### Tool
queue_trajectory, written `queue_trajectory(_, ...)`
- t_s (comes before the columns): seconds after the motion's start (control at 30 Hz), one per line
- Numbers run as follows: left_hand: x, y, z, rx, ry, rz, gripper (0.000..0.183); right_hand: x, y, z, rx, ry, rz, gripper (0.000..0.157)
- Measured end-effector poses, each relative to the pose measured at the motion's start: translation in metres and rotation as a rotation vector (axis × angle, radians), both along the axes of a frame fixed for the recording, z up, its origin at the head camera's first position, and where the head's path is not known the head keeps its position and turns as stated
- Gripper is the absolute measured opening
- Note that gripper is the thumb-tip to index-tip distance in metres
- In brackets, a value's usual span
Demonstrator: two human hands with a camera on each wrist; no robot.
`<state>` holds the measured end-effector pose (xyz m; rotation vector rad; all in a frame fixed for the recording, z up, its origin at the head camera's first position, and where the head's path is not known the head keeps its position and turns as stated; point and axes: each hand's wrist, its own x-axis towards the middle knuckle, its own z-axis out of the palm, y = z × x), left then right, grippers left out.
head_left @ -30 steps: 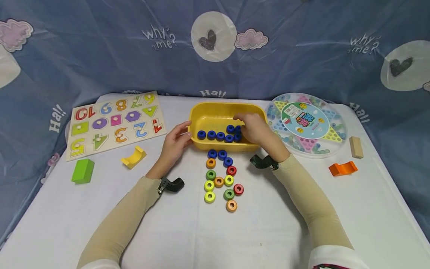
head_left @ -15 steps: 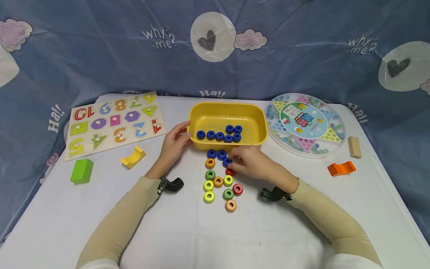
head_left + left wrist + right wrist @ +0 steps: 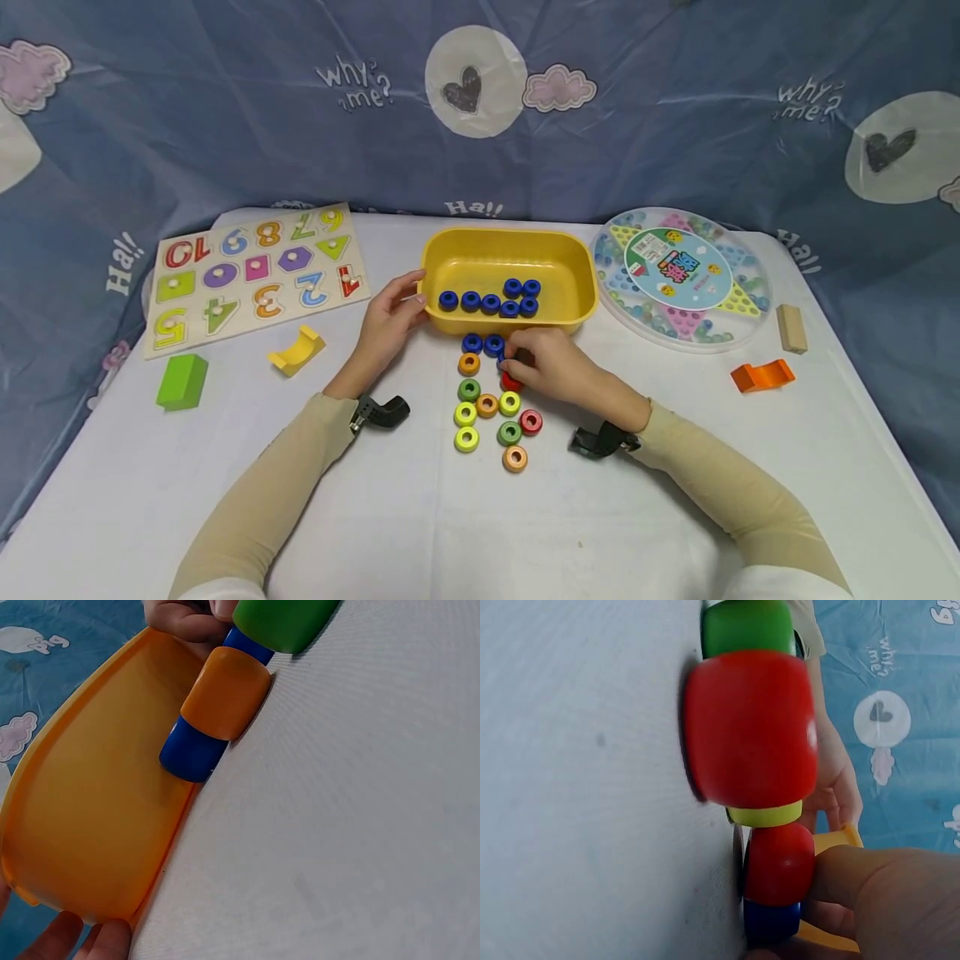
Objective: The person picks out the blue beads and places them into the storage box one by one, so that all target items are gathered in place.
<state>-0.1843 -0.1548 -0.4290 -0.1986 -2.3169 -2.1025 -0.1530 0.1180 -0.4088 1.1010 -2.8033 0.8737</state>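
My left hand (image 3: 387, 321) rests against the left end of a yellow plastic basin (image 3: 582, 292), fingertips (image 3: 112, 941) on its outer wall. Inside the basin several dark blue ring beads (image 3: 470, 301) sit along the near side. Just in front of it, my right hand (image 3: 558, 364) pinches a blue bead (image 3: 771, 921) on the table, partly hidden by the fingers. A red bead (image 3: 512, 381) lies right beside the thumb. Two more blue beads (image 3: 472, 343) stand to the left of the right hand's fingertips.
Loose orange (image 3: 515, 458), green (image 3: 509, 432), yellow (image 3: 467, 439) and red beads lie nearer me. A number puzzle board (image 3: 258, 329), green block (image 3: 182, 382) and yellow arch (image 3: 297, 350) are left. Right are a round marble-game case (image 3: 678, 271), orange arch (image 3: 762, 376) and wooden block (image 3: 792, 329).
My right hand has come out of the basin toward me, down to the beads in front, and then shifted slightly left onto a blue bead. The left hand stays at the basin.
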Motion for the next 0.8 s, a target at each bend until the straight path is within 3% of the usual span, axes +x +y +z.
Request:
queue_trajectory(0.3,-0.001,-0.002,-0.001,-0.004,0.008,-0.003,0.043,0.003,-0.004,0.006,0.025,0.086,0.062,0.007)
queue_trajectory(0.53,0.001,-0.003,-0.001,-0.009,0.012,0.009,0.043,0.0,-0.012,0.037,-0.037,0.154,0.155,0.008)
queue_trajectory(0.67,0.0,-0.001,-0.002,0.004,0.015,0.009,0.043,-0.02,-0.009,0.06,-0.066,0.12,0.108,0.009)
queue_trajectory(0.8,0.0,0.0,-0.002,0.004,0.028,0.008,0.042,-0.047,0.004,0.071,-0.007,0.038,-0.039,0.009)
